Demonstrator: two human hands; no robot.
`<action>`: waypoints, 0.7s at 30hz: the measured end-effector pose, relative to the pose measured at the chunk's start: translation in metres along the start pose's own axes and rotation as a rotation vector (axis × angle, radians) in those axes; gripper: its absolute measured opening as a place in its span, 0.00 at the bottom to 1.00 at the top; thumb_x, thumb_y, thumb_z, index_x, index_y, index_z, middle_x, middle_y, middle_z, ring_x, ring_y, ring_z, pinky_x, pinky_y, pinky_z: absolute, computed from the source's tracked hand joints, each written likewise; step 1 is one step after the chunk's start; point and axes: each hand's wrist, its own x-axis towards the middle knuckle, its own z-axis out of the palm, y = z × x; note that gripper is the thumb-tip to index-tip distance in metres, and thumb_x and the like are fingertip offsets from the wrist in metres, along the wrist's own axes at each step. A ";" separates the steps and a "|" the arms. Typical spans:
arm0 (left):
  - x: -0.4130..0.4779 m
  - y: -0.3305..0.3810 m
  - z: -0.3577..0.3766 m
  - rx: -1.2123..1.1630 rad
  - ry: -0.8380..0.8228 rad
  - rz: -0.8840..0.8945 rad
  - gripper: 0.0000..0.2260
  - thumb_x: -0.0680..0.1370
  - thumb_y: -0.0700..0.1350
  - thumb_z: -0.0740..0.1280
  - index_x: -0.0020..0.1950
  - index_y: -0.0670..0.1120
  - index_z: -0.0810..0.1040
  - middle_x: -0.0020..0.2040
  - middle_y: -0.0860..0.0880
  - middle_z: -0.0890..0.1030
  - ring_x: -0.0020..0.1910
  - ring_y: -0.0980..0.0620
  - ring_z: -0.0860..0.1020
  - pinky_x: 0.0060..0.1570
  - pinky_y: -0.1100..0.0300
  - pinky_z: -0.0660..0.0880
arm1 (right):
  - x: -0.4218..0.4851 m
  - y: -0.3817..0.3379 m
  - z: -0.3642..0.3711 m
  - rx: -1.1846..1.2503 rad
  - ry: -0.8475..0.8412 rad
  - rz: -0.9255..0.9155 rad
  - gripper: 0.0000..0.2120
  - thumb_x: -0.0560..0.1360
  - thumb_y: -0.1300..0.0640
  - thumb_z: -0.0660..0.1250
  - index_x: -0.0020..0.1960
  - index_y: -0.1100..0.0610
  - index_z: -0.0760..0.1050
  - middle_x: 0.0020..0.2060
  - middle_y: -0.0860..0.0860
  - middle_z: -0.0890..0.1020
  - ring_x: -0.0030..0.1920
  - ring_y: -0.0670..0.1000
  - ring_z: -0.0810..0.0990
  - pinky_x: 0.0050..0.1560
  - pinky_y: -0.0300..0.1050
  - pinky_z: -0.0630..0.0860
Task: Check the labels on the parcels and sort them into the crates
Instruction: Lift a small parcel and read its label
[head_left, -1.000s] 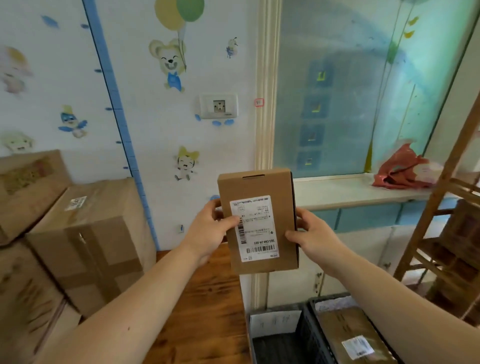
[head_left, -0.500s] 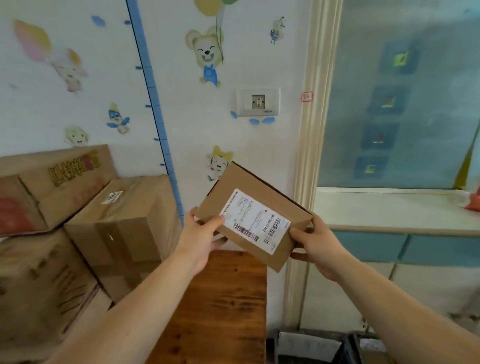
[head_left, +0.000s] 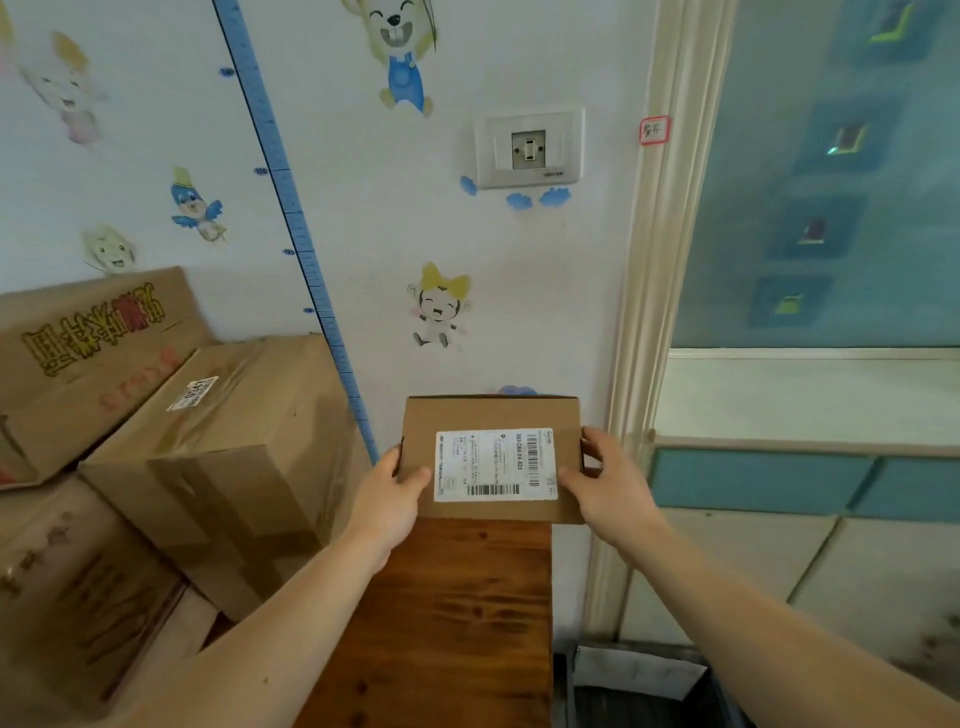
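— Where is the parcel?

— The small flat brown cardboard parcel (head_left: 491, 413) is at the far end of the reddish-brown wooden tabletop (head_left: 447, 623), close to the wall. Its lower edge meets the tabletop's far edge in this view. I cannot tell whether it rests there or is held just above it.

— And the hands?

— Both hold it, one at each short end. The left hand (head_left: 389, 493) grips the left end, with its thumb lying over the front face and the fingers hidden behind. The right hand (head_left: 608, 483) grips the right end the same way, and its thumb touches the corner of the white shipping label (head_left: 496, 464).

— Can the label be read?

— It faces the camera and lies sideways, with barcodes along its lower and right edges. The print is too small to read fully.

— What else is round the tabletop?

— To its left is a stack of large brown cardboard boxes (head_left: 223, 457), taped, one with a small white sticker on top. To its right and lower down, at the bottom of the view, is the rim of a dark plastic crate (head_left: 571, 691) with a white paper slip (head_left: 634, 670) on it. On the wall above the tabletop sits a white socket plate (head_left: 528, 148) among cartoon stickers.
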 end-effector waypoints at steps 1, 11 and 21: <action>0.008 -0.011 0.000 0.025 -0.021 -0.025 0.17 0.83 0.43 0.61 0.72 0.50 0.70 0.64 0.52 0.78 0.59 0.52 0.77 0.56 0.58 0.76 | 0.004 0.008 0.010 -0.027 -0.010 0.023 0.26 0.78 0.56 0.68 0.73 0.45 0.64 0.62 0.43 0.74 0.55 0.45 0.77 0.43 0.39 0.78; 0.059 -0.089 0.013 0.216 -0.170 -0.152 0.24 0.81 0.40 0.64 0.76 0.48 0.64 0.71 0.47 0.71 0.69 0.47 0.71 0.66 0.54 0.68 | 0.029 0.064 0.077 -0.238 -0.072 0.212 0.31 0.80 0.57 0.65 0.78 0.46 0.55 0.68 0.50 0.73 0.63 0.53 0.76 0.61 0.52 0.77; 0.097 -0.140 0.033 0.288 -0.245 -0.230 0.26 0.81 0.39 0.64 0.78 0.47 0.61 0.71 0.48 0.72 0.70 0.47 0.71 0.66 0.56 0.69 | 0.050 0.112 0.114 -0.339 -0.126 0.303 0.35 0.81 0.56 0.63 0.80 0.51 0.46 0.73 0.53 0.67 0.69 0.56 0.71 0.67 0.51 0.70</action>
